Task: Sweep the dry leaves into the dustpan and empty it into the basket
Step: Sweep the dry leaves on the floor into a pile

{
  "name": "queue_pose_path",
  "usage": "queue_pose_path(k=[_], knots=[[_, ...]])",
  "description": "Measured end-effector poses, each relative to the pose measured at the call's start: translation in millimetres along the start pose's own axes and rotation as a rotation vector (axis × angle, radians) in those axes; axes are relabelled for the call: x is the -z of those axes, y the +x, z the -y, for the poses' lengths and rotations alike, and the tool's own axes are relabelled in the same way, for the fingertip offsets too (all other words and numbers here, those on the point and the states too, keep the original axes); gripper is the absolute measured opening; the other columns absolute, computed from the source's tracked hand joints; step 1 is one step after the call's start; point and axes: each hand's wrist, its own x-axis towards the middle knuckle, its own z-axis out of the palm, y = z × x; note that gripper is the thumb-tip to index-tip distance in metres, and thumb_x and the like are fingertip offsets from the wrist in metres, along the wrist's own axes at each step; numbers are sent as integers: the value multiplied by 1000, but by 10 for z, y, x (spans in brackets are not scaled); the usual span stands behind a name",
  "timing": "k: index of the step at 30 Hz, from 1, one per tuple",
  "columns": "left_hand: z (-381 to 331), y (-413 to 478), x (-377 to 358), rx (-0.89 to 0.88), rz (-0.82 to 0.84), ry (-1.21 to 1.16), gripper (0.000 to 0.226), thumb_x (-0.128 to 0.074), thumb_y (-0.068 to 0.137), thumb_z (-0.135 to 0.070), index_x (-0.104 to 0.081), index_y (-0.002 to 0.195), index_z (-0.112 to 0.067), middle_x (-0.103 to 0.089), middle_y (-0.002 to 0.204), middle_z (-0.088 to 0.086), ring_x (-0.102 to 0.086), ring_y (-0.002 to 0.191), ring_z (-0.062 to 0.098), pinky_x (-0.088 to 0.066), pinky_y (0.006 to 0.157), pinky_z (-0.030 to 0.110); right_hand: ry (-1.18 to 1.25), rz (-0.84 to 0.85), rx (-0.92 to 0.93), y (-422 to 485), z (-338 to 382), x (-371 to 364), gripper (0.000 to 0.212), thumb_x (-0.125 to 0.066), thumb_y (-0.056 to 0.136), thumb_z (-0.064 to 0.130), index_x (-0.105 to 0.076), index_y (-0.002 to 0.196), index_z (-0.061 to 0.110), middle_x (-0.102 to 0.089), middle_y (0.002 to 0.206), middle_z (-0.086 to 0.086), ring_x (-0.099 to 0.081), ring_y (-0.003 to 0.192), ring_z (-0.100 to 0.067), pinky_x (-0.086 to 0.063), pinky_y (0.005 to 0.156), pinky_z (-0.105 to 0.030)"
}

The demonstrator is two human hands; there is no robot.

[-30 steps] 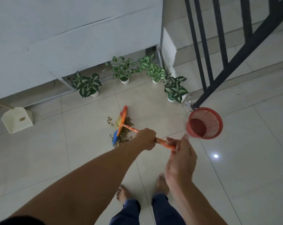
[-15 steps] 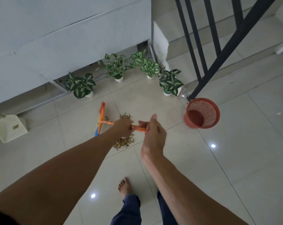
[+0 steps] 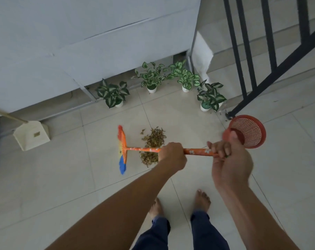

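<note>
Tile floor, broom in L hand, leaf pile partly hidden

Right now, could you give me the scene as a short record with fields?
left hand: grips the broom handle midway
right hand: grips the handle's end
broom head: left of the leaves, not touching them
leaves: one pile on the tiles, under the handle
dustpan: far left, by the wall
basket: right, beside the railing
</note>
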Motion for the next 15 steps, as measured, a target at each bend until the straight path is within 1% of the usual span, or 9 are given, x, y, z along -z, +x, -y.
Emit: queue_pose_path(k=[3, 5, 7, 9, 12, 13, 15], knots=[[376, -43, -54, 61, 72, -7, 23, -55, 96, -24, -68, 112, -12, -69, 108, 6, -69, 101, 27, -48, 69, 32, -106, -6, -19, -154, -374, -212, 61, -42, 107, 16, -45, 46, 24, -33, 49, 2, -39, 51, -16, -51, 92, -43], [534, -32, -78, 76, 121, -37, 23, -55, 95, -20, -69, 110, -11, -70, 107, 7, -69, 101, 28, -48, 70, 31, -168, -34, -1, -228, -593, -292, 58, -43, 107, 17, -41, 49, 20, -31, 50, 0, -37, 54, -17, -51, 94, -43], [561, 7, -80, 39, 153, -58, 22, -53, 95, -19, -68, 107, -9, -70, 106, 8, -69, 100, 28, -50, 70, 32, -181, -83, 13, -259, -678, -316, 57, -46, 106, 19, -41, 49, 20, -31, 52, 0, -36, 55, -17, -52, 96, -44], [463, 51, -56, -29, 167, -77, 22, -52, 96, -21, -66, 108, -9, -69, 108, 9, -69, 102, 29, -53, 74, 34, -166, -134, 46, -255, -627, -279, 62, -47, 106, 17, -45, 44, 24, -33, 50, 2, -38, 52, -14, -54, 96, -45], [174, 75, 9, -139, 184, -88, 25, -52, 97, -26, -67, 110, -10, -69, 109, 9, -68, 104, 30, -49, 74, 33, -121, -185, 107, -285, -398, -173, 62, -49, 104, 16, -51, 43, 25, -37, 48, 5, -43, 49, -12, -55, 93, -43], [71, 67, 39, -169, 189, -82, 25, -53, 97, -27, -67, 109, -11, -68, 106, 8, -68, 103, 30, -48, 72, 33, -99, -198, 129, -301, -308, -139, 60, -50, 104, 17, -52, 45, 25, -38, 49, 6, -43, 49, -12, -56, 90, -42], [-96, 23, 104, -218, 190, -69, 20, -54, 97, -30, -65, 102, -15, -62, 88, 2, -66, 92, 28, -45, 68, 31, -36, -211, 170, -324, -132, -90, 53, -51, 102, 18, -52, 50, 25, -38, 49, 5, -43, 48, -12, -56, 81, -36]])
